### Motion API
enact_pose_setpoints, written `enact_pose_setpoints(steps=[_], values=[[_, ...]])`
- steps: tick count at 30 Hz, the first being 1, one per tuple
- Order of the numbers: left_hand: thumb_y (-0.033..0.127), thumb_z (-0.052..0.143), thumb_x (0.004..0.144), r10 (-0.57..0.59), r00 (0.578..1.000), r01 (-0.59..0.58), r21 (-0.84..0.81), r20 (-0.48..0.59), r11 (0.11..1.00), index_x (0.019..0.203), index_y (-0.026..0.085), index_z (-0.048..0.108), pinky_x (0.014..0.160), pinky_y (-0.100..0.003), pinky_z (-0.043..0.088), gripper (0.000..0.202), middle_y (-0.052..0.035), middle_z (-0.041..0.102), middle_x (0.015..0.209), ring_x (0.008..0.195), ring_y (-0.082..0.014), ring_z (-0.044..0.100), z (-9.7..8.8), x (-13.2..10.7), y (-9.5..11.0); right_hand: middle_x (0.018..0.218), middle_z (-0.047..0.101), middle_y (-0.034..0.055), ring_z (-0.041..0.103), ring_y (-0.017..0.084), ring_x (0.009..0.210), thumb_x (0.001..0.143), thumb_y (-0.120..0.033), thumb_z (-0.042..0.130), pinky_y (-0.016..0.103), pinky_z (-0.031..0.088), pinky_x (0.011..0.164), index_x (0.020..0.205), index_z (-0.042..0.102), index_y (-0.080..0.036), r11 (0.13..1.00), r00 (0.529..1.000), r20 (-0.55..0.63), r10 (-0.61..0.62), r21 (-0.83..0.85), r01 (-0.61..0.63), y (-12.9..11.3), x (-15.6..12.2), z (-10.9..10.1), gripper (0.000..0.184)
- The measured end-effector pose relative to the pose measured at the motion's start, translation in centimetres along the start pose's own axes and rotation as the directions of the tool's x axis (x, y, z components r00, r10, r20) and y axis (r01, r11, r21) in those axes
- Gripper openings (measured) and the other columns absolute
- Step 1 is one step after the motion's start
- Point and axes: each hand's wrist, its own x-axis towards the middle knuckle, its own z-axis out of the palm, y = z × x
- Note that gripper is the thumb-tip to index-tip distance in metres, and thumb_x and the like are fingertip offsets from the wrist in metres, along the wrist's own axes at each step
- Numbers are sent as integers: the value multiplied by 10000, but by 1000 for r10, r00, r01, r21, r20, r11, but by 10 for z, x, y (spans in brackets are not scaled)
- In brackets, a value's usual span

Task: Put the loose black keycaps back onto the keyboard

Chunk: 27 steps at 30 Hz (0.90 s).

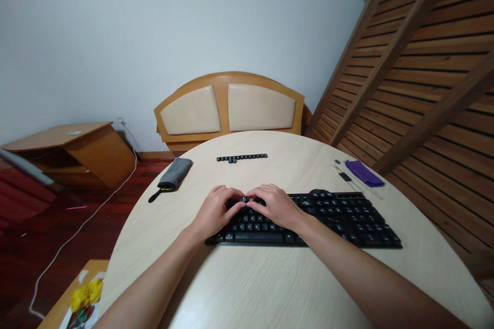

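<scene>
A black computer keyboard point(258, 237) lies across the round table in front of me. Over its upper left part, my left hand point(221, 207) and my right hand point(275, 204) meet with their fingertips together. Between the fingertips they pinch a small black keycap point(245, 199), just above the keys. The hands cover part of the keyboard's upper rows. Farther back on the table, a row of loose black keycaps point(247, 157) is lined up, with a few more just below it.
A grey pouch point(175, 174) lies at the table's left edge. On the right are a purple cloth point(365, 173) and a thin cable with a small black piece point(345, 177). A headboard point(227, 82) stands behind the pale table point(247, 288); wooden slats point(417, 72) lean at the right.
</scene>
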Motion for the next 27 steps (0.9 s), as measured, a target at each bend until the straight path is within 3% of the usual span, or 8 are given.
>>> enact_pose_setpoints(steps=[6, 13, 21, 27], values=[[372, 576, 937, -34, 999, 33, 29, 26, 999, 1000, 236, 675, 919, -381, 453, 180, -33, 714, 948, 914, -220, 636, -5, 1, -9, 997, 729, 38, 653, 200, 950, 942, -316, 600, 351, 467, 871, 1063, 685, -224, 1000, 1000, -13, 22, 8, -22, 2, 0, 2, 175], [311, 626, 886, -72, 994, 81, -125, 77, 989, 955, 224, 689, 936, -347, 461, 128, -45, 711, 1028, 997, -219, 630, -7, 0, -30, 1018, 718, 44, 637, 203, 975, 947, -258, 552, 353, 473, 891, 1038, 695, -220, 998, 998, -5, 63, 6, -63, 2, 0, 2, 174], [331, 614, 881, -138, 982, 149, -81, 126, 986, 946, 210, 700, 947, -369, 453, 162, -57, 716, 1025, 1005, -238, 623, -10, 0, -33, 990, 717, 46, 625, 195, 949, 933, -230, 561, 342, 472, 876, 998, 700, -204, 999, 999, 11, 51, -7, -51, -1, 0, 0, 156], [323, 624, 876, -135, 975, 172, -213, 178, 962, 896, 192, 703, 940, -344, 462, 154, -49, 718, 1010, 983, -217, 637, -11, 1, -35, 985, 715, 46, 621, 192, 952, 937, -227, 551, 338, 475, 874, 990, 700, -201, 999, 999, 17, 52, -14, -51, 1, 0, 2, 160]])
